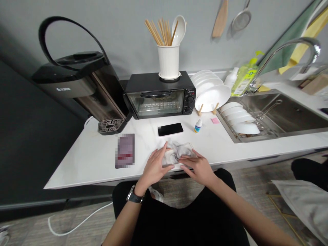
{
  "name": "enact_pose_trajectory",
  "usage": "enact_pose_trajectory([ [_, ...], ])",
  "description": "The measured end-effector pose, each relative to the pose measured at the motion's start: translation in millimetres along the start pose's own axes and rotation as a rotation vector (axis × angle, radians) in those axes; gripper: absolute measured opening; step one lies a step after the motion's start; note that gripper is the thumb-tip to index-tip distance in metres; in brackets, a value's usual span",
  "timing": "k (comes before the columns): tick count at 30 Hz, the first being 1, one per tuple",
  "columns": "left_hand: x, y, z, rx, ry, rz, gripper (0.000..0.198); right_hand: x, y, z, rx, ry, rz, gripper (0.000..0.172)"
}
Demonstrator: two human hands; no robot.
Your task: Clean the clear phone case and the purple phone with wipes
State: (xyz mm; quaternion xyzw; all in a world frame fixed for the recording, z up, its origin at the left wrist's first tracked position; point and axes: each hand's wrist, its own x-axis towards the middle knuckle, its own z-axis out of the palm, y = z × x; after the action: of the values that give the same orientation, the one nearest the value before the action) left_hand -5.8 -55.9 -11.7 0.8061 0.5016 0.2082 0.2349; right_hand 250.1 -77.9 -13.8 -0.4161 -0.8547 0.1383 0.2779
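Note:
A crumpled, whitish-grey cloth (pixel 175 152) lies near the front edge of the white countertop (pixel 84 167). At its left end is my left hand (pixel 155 165), fingers apart, with the fingertips and thumb touching the fabric. My right hand (pixel 199 168) rests at the other end, its fingers stretched out over the cloth and lying on it. Just behind the cloth is a black-screened phone (pixel 170 130), lying flat. A small white dropper bottle (pixel 197 125) with a blue and yellow label stands to the right of the phone.
Left are a blurred purple packet (pixel 125 150) and a tall dispenser (pixel 84 89). Behind stands a toaster oven (pixel 157 102) carrying a utensil cup (pixel 169 61). Right are racked plates (pixel 212 97), a pink note (pixel 215 120), stacked bowls (pixel 246 128) and a sink (pixel 287 118).

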Motion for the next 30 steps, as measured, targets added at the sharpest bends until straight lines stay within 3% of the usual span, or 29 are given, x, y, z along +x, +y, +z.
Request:
enact_pose_trajectory([
  [4,1,2,-1.2,-0.036,-0.013,-0.012,0.109,5,16,-4,-0.157,0.144,0.11,0.027],
  [6,1,1,-1.1,-0.042,-0.015,-0.013,0.106,19,2,10,-0.166,0.144,0.096,0.031],
  [10,1,-3,-0.2,-0.028,-0.026,-0.009,0.104,34,-34,34,0.004,0.014,-0.048,0.032],
  [13,0,-3,0.0,-0.012,-0.021,-0.011,0.107,21,-27,21,0.031,-0.02,-0.045,0.023],
  [18,1,2,-1.0,-0.022,-0.006,-0.017,0.107,2,19,-13,-0.126,0.081,0.097,0.025],
  [20,1,3,-1.8,-0.028,-0.01,-0.021,0.106,11,17,-7,-0.179,0.097,0.114,0.029],
  [23,2,2,-3.3,-0.052,-0.025,-0.015,0.105,30,-14,18,-0.148,0.039,0.035,0.042],
  [25,1,1,-4.2,-0.063,-0.032,-0.024,0.104,36,-34,30,-0.055,-0.029,-0.027,0.038],
  [27,1,1,-4.4,-0.059,-0.033,-0.034,0.105,31,-39,28,0.015,-0.058,-0.056,0.031],
  [30,0,1,-3.6,-0.052,-0.02,-0.023,0.11,12,-13,4,0.016,-0.013,-0.019,0.024],
])
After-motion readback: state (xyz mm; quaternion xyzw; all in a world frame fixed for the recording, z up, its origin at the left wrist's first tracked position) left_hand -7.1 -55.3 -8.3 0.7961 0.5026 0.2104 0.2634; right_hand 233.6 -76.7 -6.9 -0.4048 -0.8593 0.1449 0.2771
